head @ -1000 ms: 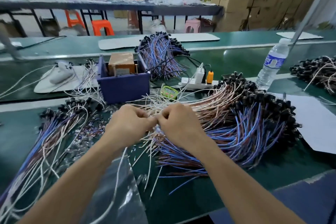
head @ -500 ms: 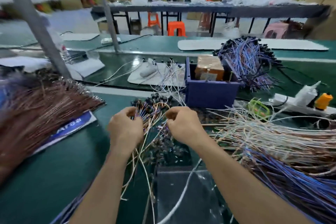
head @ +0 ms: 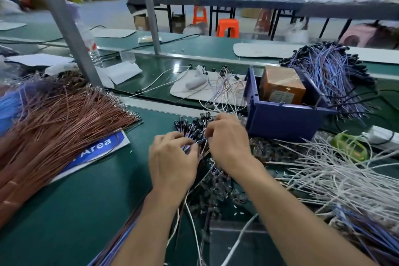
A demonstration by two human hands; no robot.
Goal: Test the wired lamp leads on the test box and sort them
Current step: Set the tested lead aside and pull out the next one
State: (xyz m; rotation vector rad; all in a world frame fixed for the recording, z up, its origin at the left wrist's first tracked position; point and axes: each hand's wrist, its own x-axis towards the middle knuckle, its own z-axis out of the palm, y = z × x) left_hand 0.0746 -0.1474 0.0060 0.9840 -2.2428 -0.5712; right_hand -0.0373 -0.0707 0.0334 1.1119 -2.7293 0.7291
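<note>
Hands closer together than 0.5 s ago. Left hand [head: 172, 164] and right hand [head: 230, 143] each pinch lamp leads [head: 193, 128] heaped on bench [head: 86, 201], beside blue bin [head: 280, 124].

- On the bench [head: 75, 211], the left hand [head: 170, 162] and right hand [head: 228, 138] meet at the centre, both holding the lead bundle [head: 192, 129] between them.
- A bin [head: 280, 121] stands just behind and right of the right hand, with a box [head: 280, 84] inside it.
- A pad [head: 185, 90] lies left of the bin, behind the hands.
- A wire pile [head: 54, 123] lies far left, resting on a printed sheet [head: 97, 151].
- A loose wire heap [head: 345, 183] spreads right of the right arm.
- Another wire bundle [head: 330, 71] lies behind the bin, to its right.
- A post [head: 64, 24] rises behind the wire pile, with a bottle [head: 91, 47] just beside it.
</note>
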